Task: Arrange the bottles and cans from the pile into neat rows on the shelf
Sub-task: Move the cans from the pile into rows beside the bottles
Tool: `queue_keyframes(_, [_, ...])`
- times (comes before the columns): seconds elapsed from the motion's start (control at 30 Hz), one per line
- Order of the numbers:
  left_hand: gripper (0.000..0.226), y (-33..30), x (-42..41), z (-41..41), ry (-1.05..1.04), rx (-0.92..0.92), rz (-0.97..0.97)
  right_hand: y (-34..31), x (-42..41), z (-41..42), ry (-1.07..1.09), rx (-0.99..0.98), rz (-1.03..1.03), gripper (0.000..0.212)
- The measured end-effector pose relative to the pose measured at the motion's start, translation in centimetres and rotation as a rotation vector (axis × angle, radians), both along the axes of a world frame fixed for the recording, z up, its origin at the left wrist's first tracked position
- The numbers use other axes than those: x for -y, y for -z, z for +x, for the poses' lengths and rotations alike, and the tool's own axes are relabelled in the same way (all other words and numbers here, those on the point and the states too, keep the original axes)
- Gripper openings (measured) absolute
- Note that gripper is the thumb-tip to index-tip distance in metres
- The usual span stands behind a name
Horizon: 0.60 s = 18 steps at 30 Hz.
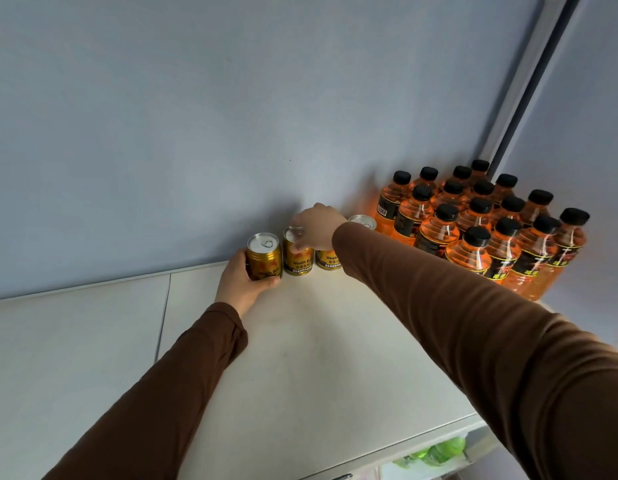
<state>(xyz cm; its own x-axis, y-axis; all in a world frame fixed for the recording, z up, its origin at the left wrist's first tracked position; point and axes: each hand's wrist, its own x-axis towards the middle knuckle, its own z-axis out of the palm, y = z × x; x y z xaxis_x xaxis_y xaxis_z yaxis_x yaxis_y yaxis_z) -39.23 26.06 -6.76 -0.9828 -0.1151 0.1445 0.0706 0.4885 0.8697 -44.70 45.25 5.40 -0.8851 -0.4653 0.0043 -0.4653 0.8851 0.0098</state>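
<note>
Left hand (243,280) fingers wrap the body of the end gold can (264,256), thumb on its near side, holding it upright at the row's outer end; probably seating it flush against the second can (298,252). Right hand (316,226) comes from above, fingertips (295,247) curled over the second can's rim, likely steadying or nudging it into line. A third can (327,259) sits just beyond, half hidden by the right wrist. A fourth can (362,221), top only visible, stands next to the orange bottles (473,220). The bottles stand in tight rows, black caps up, on the far side of the cans from the end can. Can row runs along the wall (196,116). Both sleeves brown. All rest on a pale shelf top (300,358); a seam crosses it on the end can's open side. Wall is plain grey-blue. Green items (435,453) show below the shelf front edge. No pile in view.
</note>
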Motion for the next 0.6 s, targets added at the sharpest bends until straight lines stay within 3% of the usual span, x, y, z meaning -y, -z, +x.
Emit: queue_keyframes(0.6, [0.066,-0.40,-0.46,0.58,-0.056,-0.009,-0.059,0.19,-0.14,0.11,-0.033,0.049,-0.049,0.059])
